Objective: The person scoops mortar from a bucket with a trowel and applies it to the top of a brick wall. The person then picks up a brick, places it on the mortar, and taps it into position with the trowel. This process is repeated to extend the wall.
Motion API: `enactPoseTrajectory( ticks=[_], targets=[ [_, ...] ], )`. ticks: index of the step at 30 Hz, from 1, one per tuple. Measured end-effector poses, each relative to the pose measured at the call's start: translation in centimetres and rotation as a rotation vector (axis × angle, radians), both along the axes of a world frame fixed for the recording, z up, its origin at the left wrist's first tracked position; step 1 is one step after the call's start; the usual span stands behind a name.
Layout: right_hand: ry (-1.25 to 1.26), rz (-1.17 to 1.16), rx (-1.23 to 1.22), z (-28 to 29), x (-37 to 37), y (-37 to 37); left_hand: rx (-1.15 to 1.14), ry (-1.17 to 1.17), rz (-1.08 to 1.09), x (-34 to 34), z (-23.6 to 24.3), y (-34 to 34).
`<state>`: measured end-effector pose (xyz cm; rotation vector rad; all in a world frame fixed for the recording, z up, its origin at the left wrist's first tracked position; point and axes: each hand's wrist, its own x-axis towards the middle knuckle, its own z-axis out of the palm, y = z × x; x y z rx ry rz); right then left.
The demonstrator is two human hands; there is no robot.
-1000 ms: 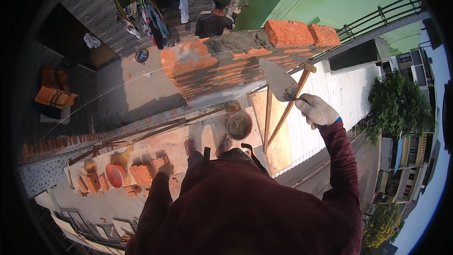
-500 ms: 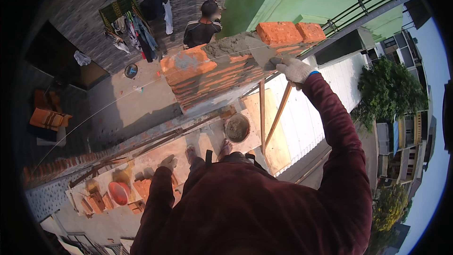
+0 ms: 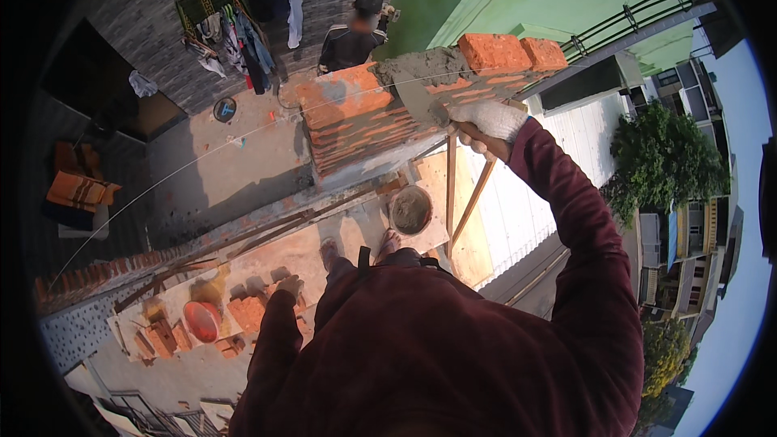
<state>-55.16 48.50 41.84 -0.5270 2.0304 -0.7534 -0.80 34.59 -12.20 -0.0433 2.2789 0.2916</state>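
My right hand (image 3: 491,125), in a pale knitted glove, is closed round the handle of a trowel (image 3: 422,103). The trowel's blade lies tilted against the near edge of the grey mortar (image 3: 437,67) spread on top of a brick wall (image 3: 380,125). Beyond the blade, two orange bricks (image 3: 492,53) sit on the wall at the right end of the mortar. My left hand (image 3: 288,285) hangs low by my side, above bricks (image 3: 247,313) on the planks; its fingers look loosely apart, with nothing seen in them.
A bucket of mortar (image 3: 410,210) stands by my feet on the planks (image 3: 348,231). Left of it are a red basin (image 3: 202,321) and loose bricks. A thin string (image 3: 243,136) crosses along the wall. Behind the wall is another person (image 3: 354,42). Wooden props (image 3: 473,204) stand at right.
My right hand has drawn the trowel leftward along the mortar, away from the two bricks. The view has shifted slightly. The other person's arm now reaches out to the right.
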Motion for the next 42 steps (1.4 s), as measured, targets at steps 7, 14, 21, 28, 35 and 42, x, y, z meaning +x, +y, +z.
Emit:
enactPoseTrajectory(
  ticks=[7,14,21,28,35,42],
  targets=[
    [-0.092,-0.155,-0.025,1.5,4.5,1.1,0.753,0.216,1.51,-0.5,4.5,-3.4],
    [-0.381,-0.22,-0.117,0.3,-0.7,-0.7,0.746,0.136,1.499,1.1,3.8,-4.6],
    [0.286,0.3,0.054,-4.2,3.6,0.3,0.75,0.243,1.431,-0.8,4.5,-3.3],
    [0.808,0.281,-0.022,-17.9,-1.0,4.9,0.339,0.077,0.965,2.1,11.0,-4.4],
    [0.831,0.133,-0.184,-24.1,-11.2,10.4,0.344,-0.017,1.291,5.1,21.2,-3.7],
    [0.645,-0.112,-0.088,-30.3,-7.1,19.7,0.367,-0.357,1.025,-1.8,18.5,-0.6]
  ],
)
